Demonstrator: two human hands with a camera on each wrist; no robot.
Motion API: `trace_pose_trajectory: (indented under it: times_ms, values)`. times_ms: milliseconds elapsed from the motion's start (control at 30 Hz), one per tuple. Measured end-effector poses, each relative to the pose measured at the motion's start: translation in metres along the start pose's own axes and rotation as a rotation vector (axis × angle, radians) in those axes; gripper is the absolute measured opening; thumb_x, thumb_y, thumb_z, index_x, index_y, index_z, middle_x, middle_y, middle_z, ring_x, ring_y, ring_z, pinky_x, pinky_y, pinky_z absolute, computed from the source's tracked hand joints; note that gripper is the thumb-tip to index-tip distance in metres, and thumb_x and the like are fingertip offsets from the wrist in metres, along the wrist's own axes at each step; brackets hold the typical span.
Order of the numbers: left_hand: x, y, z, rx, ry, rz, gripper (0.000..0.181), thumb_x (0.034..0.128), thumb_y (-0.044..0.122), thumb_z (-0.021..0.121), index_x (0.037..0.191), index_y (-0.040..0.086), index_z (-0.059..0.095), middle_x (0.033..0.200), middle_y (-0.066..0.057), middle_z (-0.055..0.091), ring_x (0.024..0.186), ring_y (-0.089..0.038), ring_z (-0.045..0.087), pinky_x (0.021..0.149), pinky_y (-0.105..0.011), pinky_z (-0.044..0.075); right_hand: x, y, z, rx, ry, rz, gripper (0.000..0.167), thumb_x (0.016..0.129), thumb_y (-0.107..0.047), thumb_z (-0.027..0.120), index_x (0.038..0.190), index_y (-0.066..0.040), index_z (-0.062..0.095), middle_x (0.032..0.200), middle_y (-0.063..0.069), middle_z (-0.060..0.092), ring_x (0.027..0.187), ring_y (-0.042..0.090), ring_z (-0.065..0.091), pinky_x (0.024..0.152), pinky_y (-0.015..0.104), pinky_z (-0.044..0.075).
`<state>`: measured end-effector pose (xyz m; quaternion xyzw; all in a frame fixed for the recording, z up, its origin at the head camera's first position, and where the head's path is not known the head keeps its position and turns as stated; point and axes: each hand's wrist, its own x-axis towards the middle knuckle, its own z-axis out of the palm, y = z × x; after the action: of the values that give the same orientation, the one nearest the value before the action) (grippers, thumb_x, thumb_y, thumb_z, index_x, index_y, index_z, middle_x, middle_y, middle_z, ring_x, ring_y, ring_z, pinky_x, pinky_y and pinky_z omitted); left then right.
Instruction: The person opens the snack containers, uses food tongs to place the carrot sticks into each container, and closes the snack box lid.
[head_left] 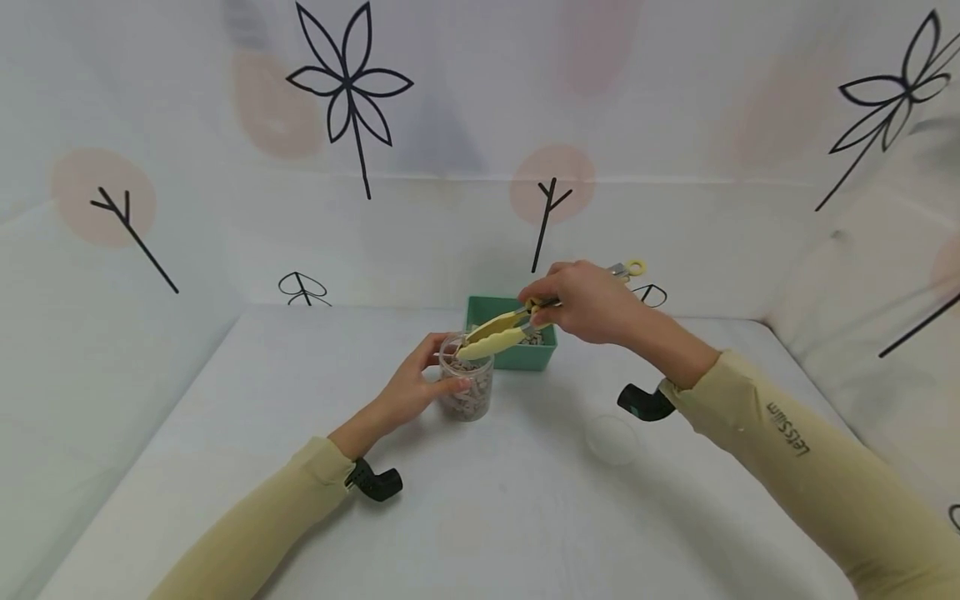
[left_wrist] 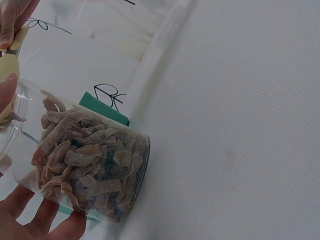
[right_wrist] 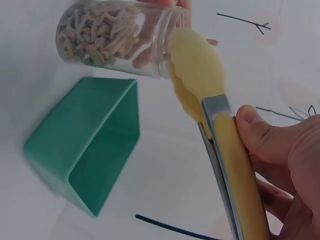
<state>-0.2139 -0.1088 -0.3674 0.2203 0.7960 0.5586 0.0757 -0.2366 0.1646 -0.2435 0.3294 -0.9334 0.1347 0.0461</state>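
Note:
A clear plastic jar stands on the white table, holding many brownish, strip-like dried pieces. My left hand grips the jar from its left side, fingers and thumb around the wall. Yellow-headed metal tongs are held in my right hand, whose thumb lies along one arm in the right wrist view. The scalloped tong heads are at the jar's mouth. Between them, in the left wrist view, a few strips show. Just behind the jar sits a green rectangular box, with some strips visible inside in the head view.
A clear round lid lies on the table to the right of the jar, below my right forearm. White cloth with flower and twig drawings rises behind and beside the table.

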Motion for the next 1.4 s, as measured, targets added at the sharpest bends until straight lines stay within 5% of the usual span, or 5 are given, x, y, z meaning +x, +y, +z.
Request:
trace_pose_trajectory:
  times_ms: [533,767,1000,1200,1400]
  values:
    - [-0.001,0.002,0.001,0.005,0.012,-0.028,0.065,0.0922,0.017,0.073,0.147,0.012,0.039,0.145,-0.013,0.045,0.133,-0.035,0.041,0.103,-0.060,0.038,0.002,-0.009,-0.007,-0.066,-0.053,0.042,0.041,0.085,-0.018,0.080,0.125,-0.014,0.071,0.107,0.004,0.067,0.094,0.022,0.060,0.071,0.034,0.052]
    - [-0.002,0.002,0.000,-0.001,0.007,-0.010,0.064,0.0925,0.016,0.073,0.147,0.011,0.039,0.145,-0.016,0.046,0.133,-0.040,0.040,0.102,-0.060,0.038,0.000,0.005,-0.010,-0.032,0.014,0.044,0.042,0.086,-0.019,0.080,0.126,-0.012,0.070,0.107,0.005,0.068,0.093,0.022,0.062,0.073,0.036,0.053]
    - [-0.002,0.000,0.000,-0.009,0.001,0.035,0.064,0.0925,0.012,0.072,0.147,0.006,0.039,0.144,-0.023,0.046,0.131,-0.044,0.041,0.101,-0.061,0.038,0.003,0.032,-0.008,-0.048,0.041,0.163,0.048,0.090,-0.021,0.077,0.134,-0.007,0.063,0.112,0.011,0.068,0.099,0.028,0.058,0.080,0.045,0.051]
    - [-0.001,0.000,-0.001,-0.016,0.000,0.051,0.063,0.0925,0.010,0.072,0.146,0.003,0.039,0.143,-0.025,0.046,0.131,-0.046,0.041,0.100,-0.062,0.038,0.010,0.055,0.005,-0.126,-0.056,0.259,0.050,0.091,-0.021,0.075,0.136,-0.005,0.060,0.116,0.013,0.066,0.107,0.032,0.056,0.086,0.049,0.049]
    - [-0.001,0.000,0.000,-0.019,-0.008,0.056,0.064,0.0926,0.010,0.071,0.147,0.003,0.038,0.144,-0.026,0.045,0.131,-0.046,0.041,0.100,-0.062,0.038,0.021,0.065,0.014,-0.255,-0.161,0.226,0.055,0.085,-0.022,0.081,0.135,-0.008,0.062,0.115,0.011,0.066,0.112,0.031,0.055,0.097,0.052,0.041]
